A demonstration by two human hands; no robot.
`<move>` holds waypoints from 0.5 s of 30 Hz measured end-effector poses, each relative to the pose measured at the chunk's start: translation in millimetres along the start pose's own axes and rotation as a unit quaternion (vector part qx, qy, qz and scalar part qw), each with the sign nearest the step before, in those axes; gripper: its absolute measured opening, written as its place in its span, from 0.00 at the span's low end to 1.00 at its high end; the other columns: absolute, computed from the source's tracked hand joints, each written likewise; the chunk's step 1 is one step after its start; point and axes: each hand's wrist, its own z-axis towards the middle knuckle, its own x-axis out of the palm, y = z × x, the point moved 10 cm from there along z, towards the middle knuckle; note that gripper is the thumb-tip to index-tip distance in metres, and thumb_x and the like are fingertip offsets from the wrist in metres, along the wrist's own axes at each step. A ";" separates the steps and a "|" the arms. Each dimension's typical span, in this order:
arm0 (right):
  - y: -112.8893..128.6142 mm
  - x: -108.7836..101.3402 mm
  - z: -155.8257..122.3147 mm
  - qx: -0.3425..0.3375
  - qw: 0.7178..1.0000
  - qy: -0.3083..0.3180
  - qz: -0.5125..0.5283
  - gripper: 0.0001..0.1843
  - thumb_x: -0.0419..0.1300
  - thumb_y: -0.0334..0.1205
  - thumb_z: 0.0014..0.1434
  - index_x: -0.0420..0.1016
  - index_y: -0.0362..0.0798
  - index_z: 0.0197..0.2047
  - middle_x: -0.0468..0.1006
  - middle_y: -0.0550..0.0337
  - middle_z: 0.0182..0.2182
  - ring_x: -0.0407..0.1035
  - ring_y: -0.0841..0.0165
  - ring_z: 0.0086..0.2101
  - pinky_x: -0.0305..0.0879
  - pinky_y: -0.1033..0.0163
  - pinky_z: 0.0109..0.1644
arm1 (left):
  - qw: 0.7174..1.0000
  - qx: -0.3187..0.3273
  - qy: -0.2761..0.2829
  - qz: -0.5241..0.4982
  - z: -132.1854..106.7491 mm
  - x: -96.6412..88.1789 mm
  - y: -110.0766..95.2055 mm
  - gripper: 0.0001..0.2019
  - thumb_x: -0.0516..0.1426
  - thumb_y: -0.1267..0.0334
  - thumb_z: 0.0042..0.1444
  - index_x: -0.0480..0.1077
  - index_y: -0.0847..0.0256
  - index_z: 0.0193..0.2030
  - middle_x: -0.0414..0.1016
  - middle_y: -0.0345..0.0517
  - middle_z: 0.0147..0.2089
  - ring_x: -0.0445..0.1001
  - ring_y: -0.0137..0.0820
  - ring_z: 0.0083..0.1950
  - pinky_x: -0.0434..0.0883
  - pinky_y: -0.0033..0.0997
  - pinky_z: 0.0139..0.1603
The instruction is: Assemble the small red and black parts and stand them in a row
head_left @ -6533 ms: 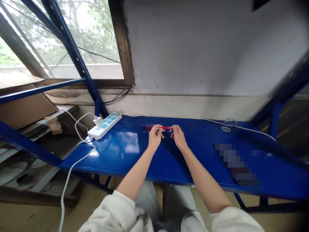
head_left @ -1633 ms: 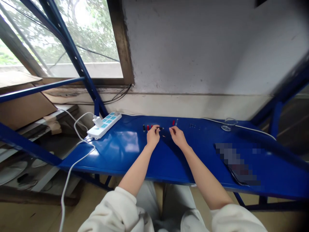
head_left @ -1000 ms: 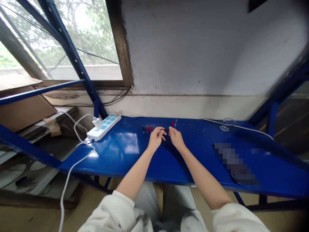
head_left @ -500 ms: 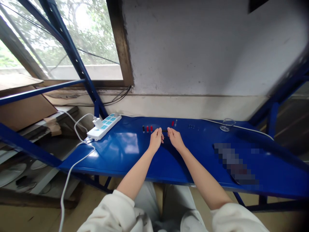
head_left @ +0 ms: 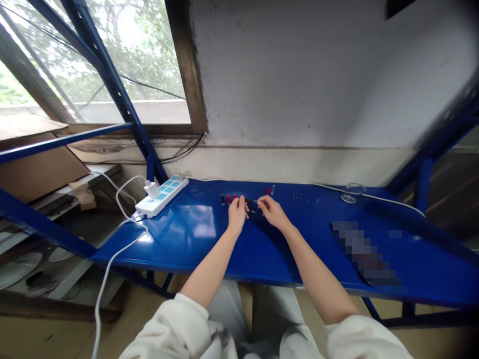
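At the far left, a sheet of brown cardboard (head_left: 41,167) leans above a grey shelf (head_left: 60,269), and a window (head_left: 153,65) is behind it. A thick white cable (head_left: 98,309) hangs down in front of the blue tabletop (head_left: 168,242). On the left end of this tabletop lies a white power strip (head_left: 162,195) with blue sockets, and a white adapter (head_left: 151,189) is plugged into it.

Further to the right, a small black piece (head_left: 222,199) stands in a row with a first red piece (head_left: 229,199) and a second red piece, which is partly hidden by the left hand.

The left hand (head_left: 236,215) has its thumb and fingers clamped on the left part of a slim dark rod (head_left: 250,200). This rod is above the tabletop, lying nearly level between the two hands. Its right end looks clear, and the right hand (head_left: 272,211) pinches it with the fingertips.

Behind the right hand, a short red tube (head_left: 268,191) is just beside a clear tube (head_left: 273,190). Next come several tiny transparent parts (head_left: 297,195), too small to tell what they are. Near the back edge is a round transparent thing (head_left: 350,198), close to a thin white wire (head_left: 396,202). Nearer to the person, at the right, lies a pixelated dark object (head_left: 368,254).
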 end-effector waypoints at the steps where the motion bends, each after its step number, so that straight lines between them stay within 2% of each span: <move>1: -3.9 -1.7 1.1 0.002 1.000 -0.005 0.000 0.11 0.48 0.46 0.56 0.65 0.48 0.36 0.72 0.61 0.29 0.64 0.72 0.24 0.60 0.66 0.30 | 1.000 0.007 -0.006 0.005 0.3 -1.8 -1.1 0.19 0.47 0.47 0.54 0.59 0.62 0.26 0.63 0.35 0.19 0.59 0.19 0.13 0.56 0.20 0.14; 7: -19.6 -10.2 4.0 0.021 0.999 -0.028 -0.010 0.11 0.50 0.44 0.54 0.66 0.48 0.37 0.72 0.58 0.31 0.65 0.72 0.25 0.62 0.64 0.31 | 0.999 0.031 -0.030 0.021 0.5 -8.4 -6.2 0.16 0.46 0.50 0.56 0.59 0.62 0.27 0.64 0.34 0.20 0.59 0.18 0.12 0.56 0.19 0.14; 13: -12.7 -6.3 2.8 0.009 1.000 -0.005 -0.012 0.10 0.51 0.43 0.54 0.67 0.48 0.36 0.72 0.59 0.29 0.65 0.72 0.24 0.62 0.64 0.32 | 0.999 0.012 0.040 -0.015 -1.8 9.3 -4.9 0.16 0.46 0.51 0.56 0.62 0.63 0.36 0.68 0.37 0.24 0.61 0.19 0.13 0.56 0.19 0.14; 15: -13.6 -6.1 2.9 0.010 1.000 0.000 -0.019 0.10 0.51 0.43 0.53 0.67 0.48 0.36 0.72 0.59 0.29 0.65 0.72 0.24 0.62 0.64 0.32 | 0.999 0.023 0.033 -0.017 -2.1 7.5 -7.7 0.15 0.48 0.52 0.56 0.63 0.63 0.38 0.67 0.37 0.24 0.61 0.19 0.13 0.57 0.19 0.14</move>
